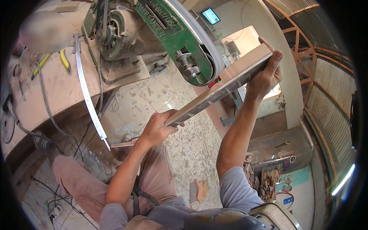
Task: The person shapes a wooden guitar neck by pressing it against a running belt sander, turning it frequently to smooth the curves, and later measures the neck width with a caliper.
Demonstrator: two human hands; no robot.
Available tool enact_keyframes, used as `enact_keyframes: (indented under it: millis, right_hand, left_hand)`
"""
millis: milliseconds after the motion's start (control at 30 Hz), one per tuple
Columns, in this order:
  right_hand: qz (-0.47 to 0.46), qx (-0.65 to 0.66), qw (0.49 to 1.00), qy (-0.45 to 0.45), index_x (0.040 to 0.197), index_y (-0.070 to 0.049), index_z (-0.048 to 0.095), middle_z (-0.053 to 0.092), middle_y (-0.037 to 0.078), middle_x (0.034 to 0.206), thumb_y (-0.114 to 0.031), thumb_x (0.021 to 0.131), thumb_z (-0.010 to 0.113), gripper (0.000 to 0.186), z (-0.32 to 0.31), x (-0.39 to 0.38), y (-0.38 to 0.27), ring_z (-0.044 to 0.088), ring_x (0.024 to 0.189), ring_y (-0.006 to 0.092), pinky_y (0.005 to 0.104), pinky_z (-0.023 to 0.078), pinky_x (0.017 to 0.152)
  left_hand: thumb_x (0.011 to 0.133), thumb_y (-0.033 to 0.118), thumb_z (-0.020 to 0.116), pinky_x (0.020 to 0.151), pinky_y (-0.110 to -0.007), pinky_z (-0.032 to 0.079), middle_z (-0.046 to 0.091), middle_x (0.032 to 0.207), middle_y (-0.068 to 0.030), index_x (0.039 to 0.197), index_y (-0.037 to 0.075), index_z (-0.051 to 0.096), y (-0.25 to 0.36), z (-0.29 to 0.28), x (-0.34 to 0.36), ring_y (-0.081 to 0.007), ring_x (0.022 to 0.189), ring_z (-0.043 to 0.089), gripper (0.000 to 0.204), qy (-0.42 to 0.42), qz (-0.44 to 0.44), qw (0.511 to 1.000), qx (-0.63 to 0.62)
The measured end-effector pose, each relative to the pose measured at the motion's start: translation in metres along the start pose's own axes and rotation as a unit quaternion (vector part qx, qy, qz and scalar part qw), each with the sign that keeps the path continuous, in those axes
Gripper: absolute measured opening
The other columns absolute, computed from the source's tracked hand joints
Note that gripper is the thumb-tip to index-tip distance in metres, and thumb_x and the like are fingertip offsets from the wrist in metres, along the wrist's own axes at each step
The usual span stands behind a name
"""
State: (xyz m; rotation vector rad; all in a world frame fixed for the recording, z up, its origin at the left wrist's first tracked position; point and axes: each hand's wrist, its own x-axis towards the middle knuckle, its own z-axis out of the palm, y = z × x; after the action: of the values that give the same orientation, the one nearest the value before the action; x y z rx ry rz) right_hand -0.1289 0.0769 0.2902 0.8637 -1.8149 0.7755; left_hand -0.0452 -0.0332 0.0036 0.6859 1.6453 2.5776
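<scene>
A long, narrow wooden board point(239, 78) slants across the view in front of me, its far end raised to the right. My left hand point(158, 127) is closed round its near left end, with the thumb along the lower side. At the far right end my right hand point(265, 78) grips the board, fingers over the top edge. Above the board's middle is the rounded end of a green belt sander point(168, 34), whose pale sanding belt point(217, 61) wraps the end roller. Belt and board edge lie close; whether they touch I cannot tell.
On the dusty workbench point(46, 107) at left lie a long metal strip point(85, 82) overhanging the edge, yellow-handled pliers point(64, 60) and cables. The sander's motor point(119, 36) stands there too. Below are a curved wood offcut point(201, 189) and floor cords point(57, 197). Stacked wood point(268, 178) stands right.
</scene>
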Motion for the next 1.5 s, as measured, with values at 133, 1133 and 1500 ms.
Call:
enact_keyframes:
  millis: [133, 1133, 1500]
  right_hand:
    - [-0.021, 0.0, 1.0, -0.01, 0.11, 0.008, 0.077, 0.076, 0.012, 0.09, -0.049, 0.111, 0.05, 0.063, 0.003, 0.002, 0.0, 0.069, 0.078, 0.0136, 0.0237, 0.054, 0.072]
    - [-0.018, -0.077, 0.997, -0.008, 0.105, -0.008, 0.084, 0.068, 0.004, 0.094, -0.047, 0.111, 0.053, 0.05, 0.008, 0.003, -0.016, 0.061, 0.089, 0.0116, 0.0284, 0.044, 0.082]
    - [-0.029, -0.083, 0.996, -0.018, 0.106, -0.007, 0.084, 0.068, 0.004, 0.09, -0.047, 0.111, 0.053, 0.05, 0.008, 0.004, -0.017, 0.059, 0.087, 0.0118, 0.0286, 0.043, 0.081]
  left_hand:
    - [0.075, 0.012, 0.066, 0.086, -0.034, 0.056, 0.08, 0.102, -0.013, 0.124, -0.004, 0.069, -0.006, 0.002, 0.001, -0.0224, 0.093, 0.075, 0.051, 0.0, -0.003, 0.999, -0.039]
    - [0.074, 0.006, 0.067, 0.07, -0.03, 0.053, 0.075, 0.088, -0.0097, 0.109, -0.007, 0.071, -0.015, 0.0, 0.005, -0.0149, 0.076, 0.067, 0.037, -0.06, -0.008, 0.986, -0.158]
    - [0.075, 0.003, 0.069, 0.072, -0.032, 0.054, 0.074, 0.092, -0.0106, 0.115, -0.008, 0.068, -0.02, -0.001, 0.008, -0.0158, 0.078, 0.067, 0.042, -0.089, -0.035, 0.975, -0.202]
